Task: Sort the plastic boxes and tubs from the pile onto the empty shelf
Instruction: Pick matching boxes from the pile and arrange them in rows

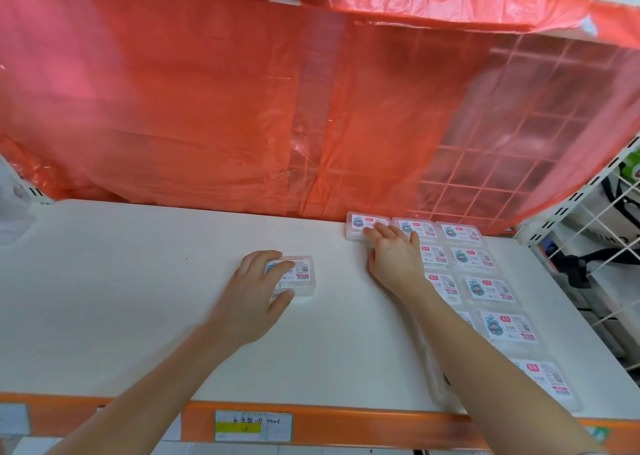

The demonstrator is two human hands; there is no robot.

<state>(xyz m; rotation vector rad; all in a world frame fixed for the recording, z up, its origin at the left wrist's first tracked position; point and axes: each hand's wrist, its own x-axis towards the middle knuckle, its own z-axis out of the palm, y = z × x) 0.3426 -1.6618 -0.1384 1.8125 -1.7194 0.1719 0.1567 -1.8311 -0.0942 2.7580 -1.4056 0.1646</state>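
Note:
On the white shelf [138, 298] my left hand [256, 291] grips a small clear plastic box [299, 276] with a white printed label, thumb on its near side and fingers over its top. My right hand [394, 253] lies flat with straight fingers on the back corner box [360, 227] that starts a third column. To its right, several identical labelled boxes [485, 288] lie flat in two neat columns running from the back of the shelf to its front edge. My right forearm hides part of the inner column.
A red plastic sheet [242, 108] hangs over a wire grid behind the shelf. An orange price rail [346, 423] with a paper tag runs along the front edge. White shelving uprights and a wire rack [595, 219] stand at the right.

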